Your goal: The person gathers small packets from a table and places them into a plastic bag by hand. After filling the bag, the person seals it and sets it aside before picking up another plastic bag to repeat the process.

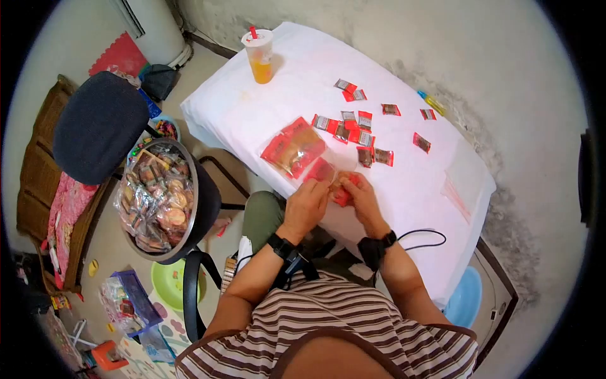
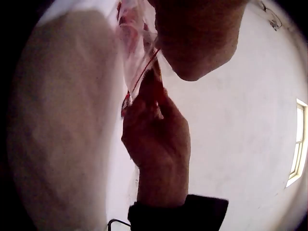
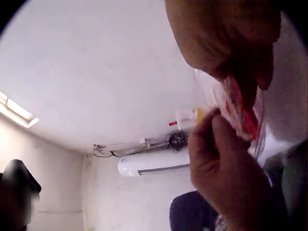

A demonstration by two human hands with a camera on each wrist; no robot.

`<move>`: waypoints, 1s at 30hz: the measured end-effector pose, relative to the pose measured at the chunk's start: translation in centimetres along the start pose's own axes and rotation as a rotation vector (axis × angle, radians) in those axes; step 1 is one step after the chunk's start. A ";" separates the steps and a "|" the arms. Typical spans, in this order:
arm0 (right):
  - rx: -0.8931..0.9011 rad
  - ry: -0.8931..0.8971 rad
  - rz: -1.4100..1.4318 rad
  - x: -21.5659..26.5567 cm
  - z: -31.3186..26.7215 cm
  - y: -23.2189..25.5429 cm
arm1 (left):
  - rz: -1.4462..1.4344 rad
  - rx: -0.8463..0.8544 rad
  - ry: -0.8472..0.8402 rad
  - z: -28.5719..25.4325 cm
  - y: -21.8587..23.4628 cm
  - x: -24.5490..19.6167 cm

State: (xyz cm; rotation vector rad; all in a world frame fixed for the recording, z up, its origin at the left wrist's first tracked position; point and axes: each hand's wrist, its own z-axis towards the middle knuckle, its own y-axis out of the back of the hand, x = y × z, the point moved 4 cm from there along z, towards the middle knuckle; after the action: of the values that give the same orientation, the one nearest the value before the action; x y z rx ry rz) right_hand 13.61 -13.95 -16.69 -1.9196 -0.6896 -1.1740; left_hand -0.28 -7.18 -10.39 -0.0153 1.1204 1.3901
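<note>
Over the near edge of the white-covered table, my left hand (image 1: pixel 307 208) pinches a clear plastic bag with red print (image 1: pixel 320 170). Close on its right, my right hand (image 1: pixel 360 199) grips a crumpled red part (image 1: pixel 342 194) of what looks like the same bag. The right wrist view shows my left hand (image 3: pixel 228 168) with thumb and fingertips together beside the red plastic (image 3: pixel 248 122). In the left wrist view, my right hand (image 2: pixel 156 132) has its fingers closed at the bag's red edge (image 2: pixel 144 72). Just beyond lies a larger red and clear pouch (image 1: pixel 293 148).
Several small red and brown packets (image 1: pixel 360 138) are scattered across the white cloth (image 1: pixel 221 104). A lidded cup of orange drink (image 1: pixel 260 60) stands at the far left. Left of the table, a dark bin (image 1: pixel 208 189) holds bagged goods, beside a black chair (image 1: pixel 101 129).
</note>
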 end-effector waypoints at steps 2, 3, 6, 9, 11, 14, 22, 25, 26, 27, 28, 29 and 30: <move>0.032 -0.050 0.092 -1.5 1.9 -1.9 | 0.035 -0.003 -0.006 -0.1 0.0 0.2; 0.055 -0.105 0.183 -2.1 2.5 -2.8 | 0.036 0.005 -0.004 -0.2 0.0 0.3; 0.167 0.043 0.259 -0.1 3.3 -6.1 | 0.031 0.014 0.007 -0.2 0.1 0.4; 0.092 -0.037 0.288 -2.5 5.0 -4.6 | 0.017 0.012 0.020 -0.3 0.2 0.5; 0.054 0.010 0.290 -3.2 5.0 -3.5 | 0.006 0.009 0.025 -0.4 0.1 0.7; 0.047 0.069 0.376 -2.6 4.3 -3.6 | -0.012 0.019 0.040 -0.6 -0.1 1.0; -0.013 -0.105 0.617 -1.9 4.7 -6.2 | 0.015 0.038 0.021 -0.4 0.3 1.1; -0.005 -0.030 0.752 -2.9 5.8 -6.6 | 0.016 0.017 0.010 -0.2 0.3 1.1; 0.076 -0.026 0.810 -3.4 6.3 -6.7 | 0.016 -0.004 0.009 -0.1 0.4 1.1; 0.160 -0.021 0.866 -3.3 6.4 -6.7 | 0.007 0.004 -0.001 -0.1 0.3 1.0; 0.153 -0.008 0.869 -3.3 6.3 -6.3 | 0.020 0.008 0.008 -0.2 0.2 1.1; 0.147 -0.057 0.800 -3.6 6.1 -6.0 | 0.034 0.012 0.016 -0.3 0.2 1.2; 0.143 -0.107 0.729 -3.7 5.9 -5.7 | 0.029 0.017 0.004 -0.3 0.3 1.2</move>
State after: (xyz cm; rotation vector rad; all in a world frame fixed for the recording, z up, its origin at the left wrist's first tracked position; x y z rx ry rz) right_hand 10.53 -6.04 -19.81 -1.8724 -0.0836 -0.5509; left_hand -0.93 -6.40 -11.14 0.0103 1.1401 1.4070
